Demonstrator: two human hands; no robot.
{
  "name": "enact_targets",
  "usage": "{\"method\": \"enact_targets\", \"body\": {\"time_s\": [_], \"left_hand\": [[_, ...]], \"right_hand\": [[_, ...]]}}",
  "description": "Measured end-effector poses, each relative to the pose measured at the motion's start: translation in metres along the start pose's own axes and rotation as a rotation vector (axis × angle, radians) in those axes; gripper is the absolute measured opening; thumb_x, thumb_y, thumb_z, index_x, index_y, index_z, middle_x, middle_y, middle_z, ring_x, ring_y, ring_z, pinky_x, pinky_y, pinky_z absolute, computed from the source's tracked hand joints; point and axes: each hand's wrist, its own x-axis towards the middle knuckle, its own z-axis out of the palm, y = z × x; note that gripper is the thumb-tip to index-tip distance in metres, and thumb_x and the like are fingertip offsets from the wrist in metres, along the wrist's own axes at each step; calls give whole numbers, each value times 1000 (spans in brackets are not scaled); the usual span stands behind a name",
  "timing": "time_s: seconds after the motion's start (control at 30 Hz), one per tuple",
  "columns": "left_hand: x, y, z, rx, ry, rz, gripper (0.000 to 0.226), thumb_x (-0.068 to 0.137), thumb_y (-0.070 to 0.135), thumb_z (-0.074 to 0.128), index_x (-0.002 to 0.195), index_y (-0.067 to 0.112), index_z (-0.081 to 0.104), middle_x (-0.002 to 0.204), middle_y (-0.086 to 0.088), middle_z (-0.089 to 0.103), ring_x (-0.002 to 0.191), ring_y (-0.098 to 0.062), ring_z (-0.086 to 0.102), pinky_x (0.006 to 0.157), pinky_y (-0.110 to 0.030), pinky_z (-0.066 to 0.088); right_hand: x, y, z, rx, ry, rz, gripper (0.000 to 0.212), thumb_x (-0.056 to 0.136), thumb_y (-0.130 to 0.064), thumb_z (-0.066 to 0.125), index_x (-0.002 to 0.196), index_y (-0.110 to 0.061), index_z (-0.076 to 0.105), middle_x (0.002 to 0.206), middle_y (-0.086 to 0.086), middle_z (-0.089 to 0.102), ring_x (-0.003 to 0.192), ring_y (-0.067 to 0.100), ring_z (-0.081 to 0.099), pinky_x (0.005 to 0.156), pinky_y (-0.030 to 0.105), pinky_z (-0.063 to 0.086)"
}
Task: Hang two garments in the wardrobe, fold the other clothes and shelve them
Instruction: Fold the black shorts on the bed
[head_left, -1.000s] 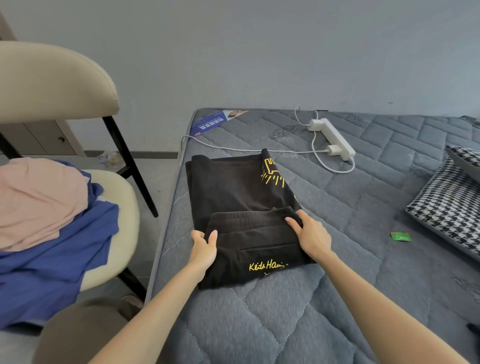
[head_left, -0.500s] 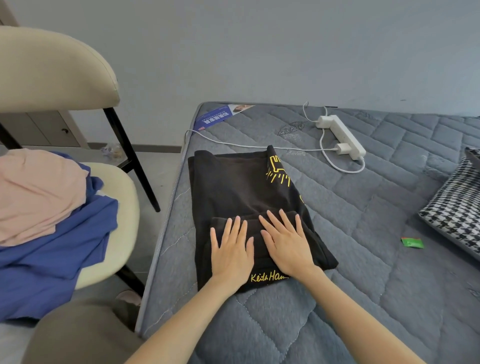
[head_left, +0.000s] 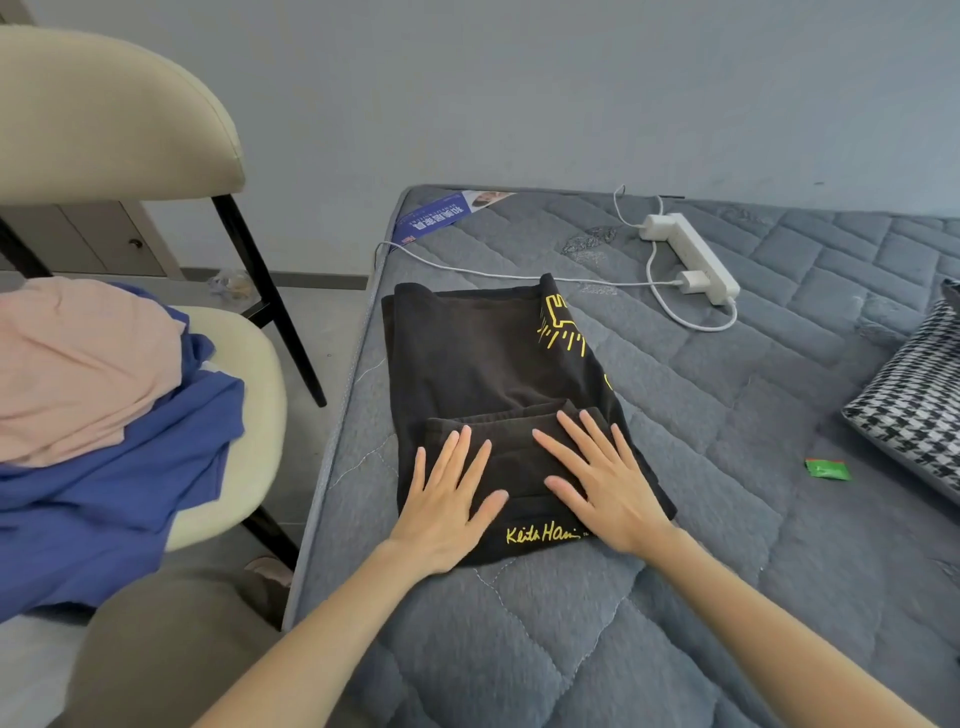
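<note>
Nearest, two bare forearms reaching forward over a grey quilted mattress (head_left: 519, 649). Left hand (head_left: 447, 509) and right hand (head_left: 602, 488) side by side, palms down, fingers straight and slightly spread, pressing flat on the folded-over near part of a black garment (head_left: 478, 353) with yellow lettering. Garment lying by the mattress's left edge. Left of the bed, a cream chair (head_left: 249, 389) bearing a blue garment (head_left: 104, 493) with a pink garment (head_left: 78, 364) on top. To the right, a small green packet (head_left: 827, 469) and a houndstooth pillow (head_left: 914, 415). Farther back, a white power strip (head_left: 696, 257), a white cable (head_left: 467, 267) running left just beyond the black garment, and a blue leaflet (head_left: 441, 218) at the far corner.
</note>
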Motion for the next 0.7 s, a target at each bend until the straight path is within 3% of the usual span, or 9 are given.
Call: {"method": "enact_targets", "body": {"time_s": [0.1,0.17,0.23,0.33,0.43,0.57,0.63,0.7], "left_hand": [[-14,-3,-2,1,-102,113,98,75,85,22,146,33,-23,149,0,-38,134,-16,-40,111,-44,-22],[-21,-4,-3,103,-112,169,110,73,78,44,145,32,-24,149,-3,-38,136,-24,-38,111,-46,-19],[-25,-6,-5,176,-94,188,106,78,64,51,146,30,-23,153,-6,-31,140,-29,-30,113,-48,-13],[-26,-10,-9,258,-106,191,100,85,49,56,148,30,-19,156,-6,-25,143,-32,-22,116,-49,-4],[-27,-16,-13,327,-141,205,94,92,35,55,148,27,-20,157,-7,-22,144,-33,-19,117,-47,1],[-33,-28,-29,307,-219,269,77,98,10,43,150,29,-11,160,1,-8,146,-27,-12,117,-38,14],[-37,-29,-39,183,-219,240,75,98,2,38,151,34,-4,160,9,2,147,-21,-3,113,-35,28],[-42,-27,-49,58,-198,205,71,99,2,37,150,39,5,159,10,11,147,-21,9,111,-36,32]], "right_hand": [[-18,-1,0,-35,-47,-85,67,85,-77,24,145,-55,3,160,-12,-1,147,19,-11,119,51,-3],[-24,-1,-3,-98,-85,-139,81,79,-84,30,146,-52,-2,160,-8,-6,147,26,-12,117,54,-4],[-27,3,-4,-180,-97,-204,83,82,-77,34,148,-47,-6,160,-1,-8,146,33,-10,116,55,-1],[-30,8,-4,-316,-97,-267,88,87,-47,52,150,-38,-8,160,12,2,144,44,7,114,58,17],[-29,7,-9,-404,-118,-294,95,85,-34,67,150,-27,-2,157,20,14,139,49,21,108,57,31],[-33,11,-18,-419,-207,-279,84,97,1,41,143,-25,-23,159,17,-7,145,42,3,116,46,19],[-38,10,-25,-372,-225,-233,88,93,9,40,146,-24,-22,161,10,-5,147,34,7,114,39,27],[-40,8,-34,-321,-219,-181,91,89,12,45,152,-24,-10,161,3,2,146,25,18,109,33,36]]}}
